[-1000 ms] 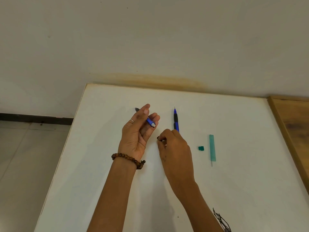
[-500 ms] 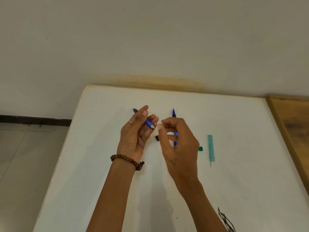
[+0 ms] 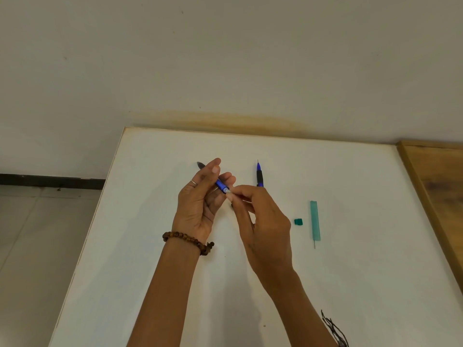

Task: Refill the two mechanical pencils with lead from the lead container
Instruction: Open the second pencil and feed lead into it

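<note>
While the first pencil [image 3: 220, 183] is gripped in the curled fingers of the left hand [image 3: 198, 206], its long axis is seen to run from the dark tip at upper left down to the pale rear end at lower right. That rear end is met by the right hand [image 3: 263, 221], whose thumb and forefinger are pinched together right at it; what lies between them is too small to be identified. The move in hand is judged to turn on this alignment: anything fed in must travel along the barrel's axis, up and to the left, from the right hand's side.

A second pencil [image 3: 259, 174] is found lying on the white table [image 3: 350, 284] just beyond the right hand, tip pointing away, its lower part hidden by the knuckles. The lead container [image 3: 315, 220] lies well to the right, long axis running away from the person, with a lead projecting from its near end and a small green cap [image 3: 298, 221] beside it. The right hand is the nearer to both.
</note>
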